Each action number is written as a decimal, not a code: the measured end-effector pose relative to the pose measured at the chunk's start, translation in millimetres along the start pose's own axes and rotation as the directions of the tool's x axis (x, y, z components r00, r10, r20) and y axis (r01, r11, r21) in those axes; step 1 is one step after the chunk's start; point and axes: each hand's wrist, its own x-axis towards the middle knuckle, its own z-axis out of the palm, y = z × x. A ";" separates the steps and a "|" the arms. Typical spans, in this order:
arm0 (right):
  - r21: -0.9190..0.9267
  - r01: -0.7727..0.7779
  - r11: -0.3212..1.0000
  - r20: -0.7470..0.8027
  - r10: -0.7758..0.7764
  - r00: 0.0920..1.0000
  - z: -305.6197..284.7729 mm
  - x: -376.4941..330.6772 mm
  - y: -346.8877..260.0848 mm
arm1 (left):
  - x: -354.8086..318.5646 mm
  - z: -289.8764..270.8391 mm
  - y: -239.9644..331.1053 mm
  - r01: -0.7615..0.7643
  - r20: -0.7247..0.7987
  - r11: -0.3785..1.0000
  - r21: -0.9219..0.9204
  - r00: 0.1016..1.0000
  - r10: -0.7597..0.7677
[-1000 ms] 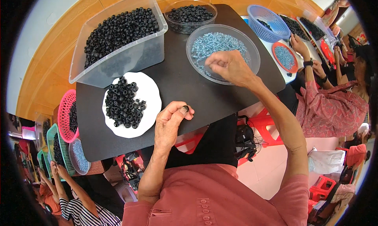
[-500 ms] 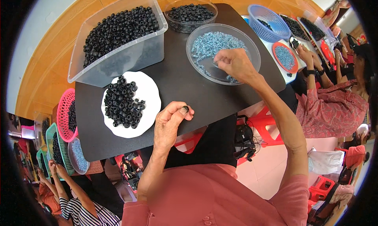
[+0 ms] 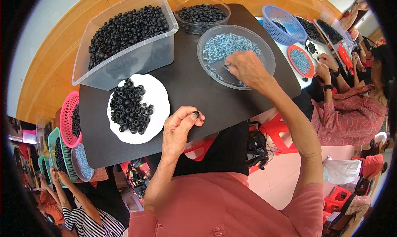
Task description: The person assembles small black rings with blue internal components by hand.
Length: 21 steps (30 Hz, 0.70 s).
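My left hand (image 3: pixel 178 127) is closed above the near edge of the dark table, pinching a small black ring-shaped piece (image 3: pixel 196 113) between thumb and forefinger. My right hand (image 3: pixel 250 69) reaches into a round clear bowl (image 3: pixel 271 67) of small translucent blue pieces (image 3: pixel 231 45). Its fingers are pressed together low in the bowl; whatever lies between the fingertips is too small to make out. Left of my left hand, a white scalloped plate (image 3: pixel 159 109) carries a heap of black hollow pieces (image 3: pixel 129 107).
A large clear bin (image 3: pixel 136 63) of black pieces stands at the back left, beside a clear round dish (image 3: pixel 202 27) of more. On the right, a co-worker (image 3: pixel 345 113) sits by a blue basket (image 3: pixel 285 30) and a red plate (image 3: pixel 300 51). Another person's striped sleeve (image 3: pixel 97 220) shows lower left.
My right hand has turned slightly, its fingertips a little lower in the bowl. My left hand holds its black piece as before. The co-worker's hands on the right have shifted.
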 end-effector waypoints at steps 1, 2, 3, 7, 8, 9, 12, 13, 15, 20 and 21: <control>-0.038 -0.020 0.999 0.031 0.022 0.999 0.0 0.6 -1.2 | 0.3 -0.1 -0.6 0.003 0.000 1.000 -0.002 1.000 -0.003; -0.037 -0.018 0.999 0.032 0.019 0.999 0.4 0.5 -1.7 | 0.1 -0.2 -1.2 0.003 -0.003 1.000 -0.003 1.000 -0.003; -0.032 -0.007 0.999 0.006 0.007 1.000 0.9 0.4 -2.0 | -0.1 -0.5 -2.0 -0.001 -0.008 1.000 -0.028 1.000 0.001; 0.216 -0.138 0.966 -0.060 0.155 0.986 -0.3 -0.9 -7.8 | 1.3 -1.5 -1.1 -0.007 0.022 0.992 -0.128 1.000 0.010; 0.220 -0.132 0.967 -0.056 0.148 0.987 -2.6 -1.3 -13.9 | 2.6 -0.9 -0.5 -0.009 0.014 0.992 -0.129 1.000 0.011; 0.364 -0.170 0.916 -0.049 0.201 0.978 -4.7 -1.5 -24.4 | 2.2 -1.4 1.0 0.005 0.020 0.983 -0.186 1.000 -0.001; 0.584 -0.208 0.784 0.045 0.224 0.973 -12.0 -7.7 -59.4 | 3.8 -4.0 -1.1 0.005 0.033 0.965 -0.261 0.999 0.004; 0.661 -0.218 0.718 0.114 0.191 0.975 -12.4 -9.1 -71.6 | 3.4 -5.2 -2.3 -0.009 0.031 0.959 -0.284 0.999 0.019; 0.699 -0.206 0.685 0.144 0.147 0.979 -13.6 -13.5 -91.4 | 4.4 -3.8 -3.4 -0.020 0.032 0.951 -0.309 0.999 0.032; 0.710 -0.036 0.703 0.043 0.008 0.999 -5.5 -18.2 -110.9 | 2.5 -3.2 -2.5 0.000 -0.002 0.959 -0.283 1.000 0.000; 0.685 -0.039 0.727 0.052 0.004 0.999 -7.7 -18.1 -113.0 | 2.7 -3.0 -2.7 -0.001 -0.004 0.958 -0.286 1.000 0.000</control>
